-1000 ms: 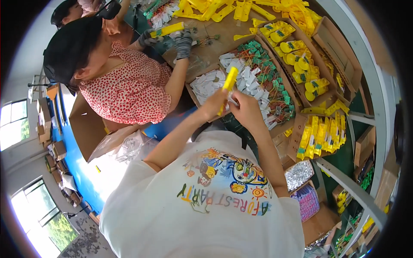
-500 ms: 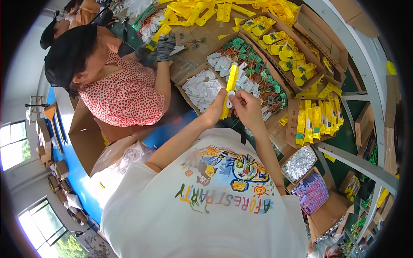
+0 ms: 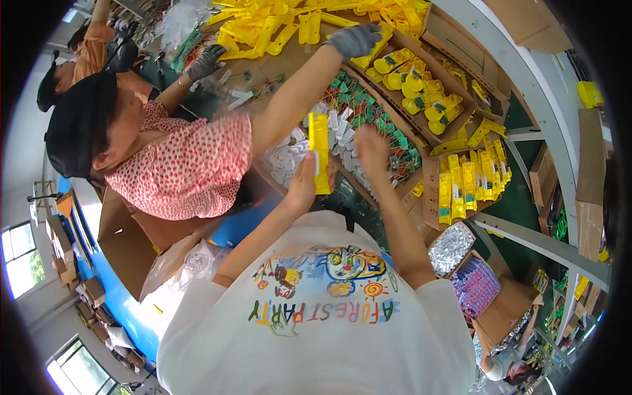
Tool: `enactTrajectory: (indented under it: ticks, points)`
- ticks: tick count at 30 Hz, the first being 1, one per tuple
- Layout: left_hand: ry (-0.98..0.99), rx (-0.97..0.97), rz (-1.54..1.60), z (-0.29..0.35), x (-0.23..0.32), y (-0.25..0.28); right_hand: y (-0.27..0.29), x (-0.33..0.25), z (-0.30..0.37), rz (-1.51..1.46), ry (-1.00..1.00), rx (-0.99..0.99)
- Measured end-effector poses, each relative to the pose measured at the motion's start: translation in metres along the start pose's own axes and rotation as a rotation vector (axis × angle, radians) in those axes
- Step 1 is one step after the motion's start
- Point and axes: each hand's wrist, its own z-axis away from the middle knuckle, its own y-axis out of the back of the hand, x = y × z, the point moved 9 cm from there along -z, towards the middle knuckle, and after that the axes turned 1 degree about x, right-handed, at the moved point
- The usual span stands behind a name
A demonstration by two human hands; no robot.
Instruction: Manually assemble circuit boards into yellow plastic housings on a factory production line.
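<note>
My left hand (image 3: 303, 182) grips a long yellow plastic casing (image 3: 319, 141), held upright over the near edge of the parts boxes. A strip of white shows on the casing beside my thumb. My right hand (image 3: 373, 150) is apart from it, over the box of green circuit boards (image 3: 399, 141) with red wires. Motion smears its fingers, so whether it holds anything is unclear. Flat white plastic pieces (image 3: 342, 128) lie between the casing and the boards. More white pieces (image 3: 280, 161) fill a box to the left, partly hidden by a co-worker's arm.
A co-worker in a spotted top (image 3: 191, 168) reaches across with a grey-gloved hand (image 3: 355, 41) at yellow casings. Boxes of yellow casings with boards (image 3: 421, 85) stand at the far right. A carton of upright casings (image 3: 469, 184) is nearer. Loose yellow casings (image 3: 263, 33) pile at the back.
My right hand has left the casing and moved over the boards. My left hand has shifted left with the casing. The co-worker's arm has swung across to the right.
</note>
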Motion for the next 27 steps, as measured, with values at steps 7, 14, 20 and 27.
enactTrajectory:
  ticks: [7, 14, 20, 27]
  points:
    - [0.032, 0.033, 0.054, 0.007, 0.010, 0.002, 0.032, 0.103, -0.060, 0.927, -0.218, 0.245]
    - [0.052, 0.055, -0.033, 0.006, 0.017, 0.000, 0.057, 0.082, -0.039, 0.383, -0.057, 0.385]
    - [-0.247, 0.106, -0.489, -0.012, 0.058, -0.052, 0.057, -0.098, 0.042, 0.510, 0.514, 0.385]
    - [-0.244, 0.019, -0.511, 0.010, 0.070, -0.077, 0.072, -0.137, 0.069, 0.113, 0.270, -0.064]
